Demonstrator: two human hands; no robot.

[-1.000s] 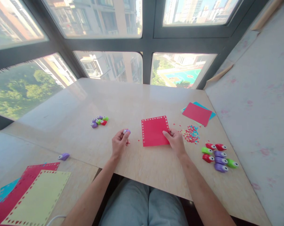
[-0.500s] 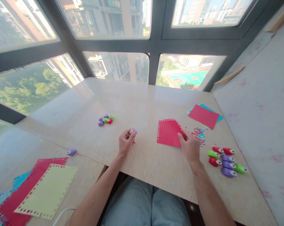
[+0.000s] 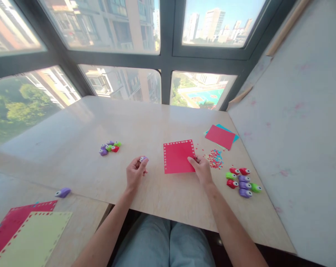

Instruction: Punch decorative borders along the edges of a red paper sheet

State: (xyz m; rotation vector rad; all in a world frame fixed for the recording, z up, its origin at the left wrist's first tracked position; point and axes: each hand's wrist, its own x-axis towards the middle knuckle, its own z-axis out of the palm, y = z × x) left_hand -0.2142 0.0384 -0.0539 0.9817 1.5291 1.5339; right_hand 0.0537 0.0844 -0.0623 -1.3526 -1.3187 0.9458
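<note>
My left hand is closed around a small purple craft punch, just left of the red paper. Between thumb and fingers, my right hand pinches the right edge of a red sheet of paper. Small punched holes run along that sheet's left, top and right edges. Beyond my right hand lies a pile of tiny red and blue paper bits. Several red, green and purple craft punches are grouped to the right of it.
A smaller cluster of punches sits at the left, and a lone purple punch lies nearer. Punched yellow paper overlaps punched red paper at lower left. A stack of coloured sheets lies near the wall.
The view has turned rightward and up, so everything sits further left. The red sheet now lies squarer and flatter, its right edge visible, with my right hand still pinching it.
</note>
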